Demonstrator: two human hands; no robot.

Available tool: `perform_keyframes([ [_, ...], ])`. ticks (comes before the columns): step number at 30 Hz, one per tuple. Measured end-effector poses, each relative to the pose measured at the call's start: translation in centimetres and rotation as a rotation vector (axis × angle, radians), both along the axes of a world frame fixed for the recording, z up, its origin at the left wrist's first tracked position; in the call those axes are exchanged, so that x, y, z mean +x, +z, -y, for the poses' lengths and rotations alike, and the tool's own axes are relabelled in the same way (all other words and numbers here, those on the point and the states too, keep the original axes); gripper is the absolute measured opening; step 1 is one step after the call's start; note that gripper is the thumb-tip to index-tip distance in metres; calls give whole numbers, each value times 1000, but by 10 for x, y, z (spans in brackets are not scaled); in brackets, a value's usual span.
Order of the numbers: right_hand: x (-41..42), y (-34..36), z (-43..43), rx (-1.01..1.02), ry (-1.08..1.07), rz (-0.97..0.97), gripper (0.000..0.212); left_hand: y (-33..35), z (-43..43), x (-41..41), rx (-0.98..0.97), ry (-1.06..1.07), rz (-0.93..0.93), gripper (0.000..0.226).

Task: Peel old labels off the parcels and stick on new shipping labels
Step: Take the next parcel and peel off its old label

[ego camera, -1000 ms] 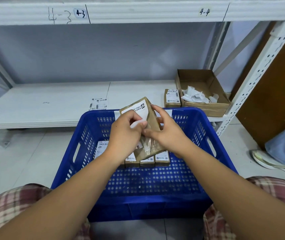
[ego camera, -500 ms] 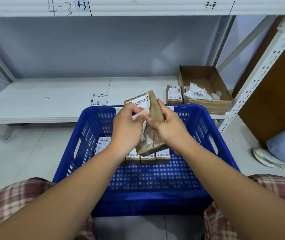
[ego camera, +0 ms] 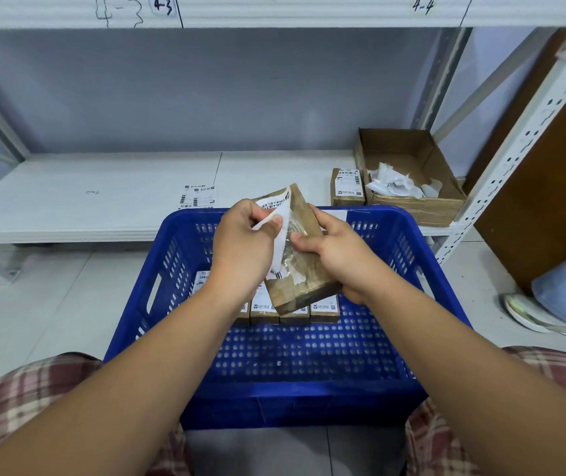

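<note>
Above a blue crate (ego camera: 412, 255) I hold a small brown parcel (ego camera: 309, 273), tilted on edge. My right hand (ego camera: 333, 250) grips its right side. My left hand (ego camera: 243, 245) pinches the white old label (ego camera: 279, 235), whose upper part is curled away from the parcel face while its lower end still sticks. Several more labelled brown parcels (ego camera: 324, 309) stand in a row inside the crate. A fresh shipping label (ego camera: 197, 196) lies flat on the white shelf, just beyond the crate.
On the low white shelf (ego camera: 85, 197) at the right stands an open cardboard box (ego camera: 422, 207) with crumpled peeled labels, and one labelled parcel (ego camera: 347, 187) beside it. A perforated white upright (ego camera: 515, 152) rises at right. A shoe (ego camera: 532, 316) rests on the floor, far right.
My left hand has pulled the label further off the parcel, leftward and down, so more bare taped surface shows. The parcel stays in my right hand.
</note>
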State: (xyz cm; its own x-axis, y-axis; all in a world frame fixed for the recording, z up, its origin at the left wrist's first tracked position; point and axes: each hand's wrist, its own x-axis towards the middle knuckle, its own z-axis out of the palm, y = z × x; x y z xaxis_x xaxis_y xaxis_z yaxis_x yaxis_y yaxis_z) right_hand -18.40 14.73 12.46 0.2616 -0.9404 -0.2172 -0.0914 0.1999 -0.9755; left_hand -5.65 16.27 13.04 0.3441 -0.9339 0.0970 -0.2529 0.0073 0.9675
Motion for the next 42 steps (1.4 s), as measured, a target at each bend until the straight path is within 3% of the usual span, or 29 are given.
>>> perform_keyframes([
  [3,-2,-5,2,2,16,-26,27,-2,-5,0,-21,-5,112,22],
  [6,-1,-6,0,33,31,-37,39,-5,-7,1,-8,-64,186,20],
  [9,-1,-7,-1,28,-43,-109,58,-5,-10,0,25,-91,119,20],
  [12,-4,-4,-2,40,-74,-115,62,-6,-11,-1,34,-99,62,19],
  [19,-3,-5,0,-10,-110,-83,57,-9,-9,0,47,-76,-75,18],
  [28,-5,1,-2,88,-146,48,39,-4,-5,0,32,-106,-74,23],
  [36,-7,5,7,101,-199,62,46,0,-2,-4,-23,-86,-195,27],
  [42,-11,9,6,167,-178,103,25,-2,-1,-5,-50,-63,-249,29],
])
